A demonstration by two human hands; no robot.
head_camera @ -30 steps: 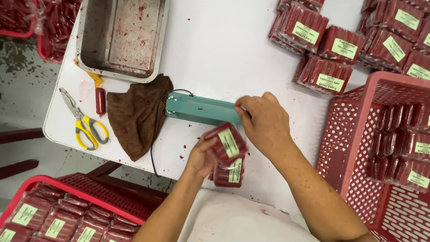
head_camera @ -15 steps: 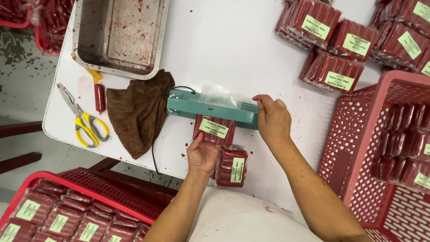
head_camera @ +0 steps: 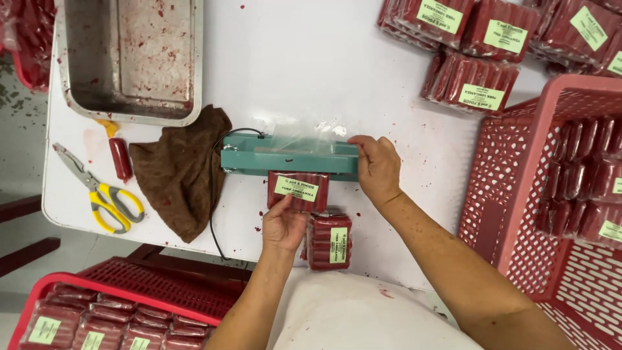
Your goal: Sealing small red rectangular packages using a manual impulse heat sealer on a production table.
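At the far left, a stained metal tray [head_camera: 129,58] is sitting on the white tabletop [head_camera: 311,58], with yellow-handled scissors [head_camera: 103,194] and a brown cloth [head_camera: 181,172] lying nearer to you. Next comes the teal heat sealer [head_camera: 288,159]. Half a second ago its bar was only just coming down; now you are pressing it with your right hand [head_camera: 377,167], fingers curled closed over its right end, and the clear bag mouth [head_camera: 304,136] is sticking out beyond it. Your left hand [head_camera: 283,223] is gripping the labelled red sausage pack [head_camera: 298,189] just beside the sealer's near edge, holding it steadier and squarer than before. A second pack [head_camera: 330,241] is lying just right of that hand. More packs [head_camera: 479,78] and a red basket [head_camera: 518,194] are sitting at the right.
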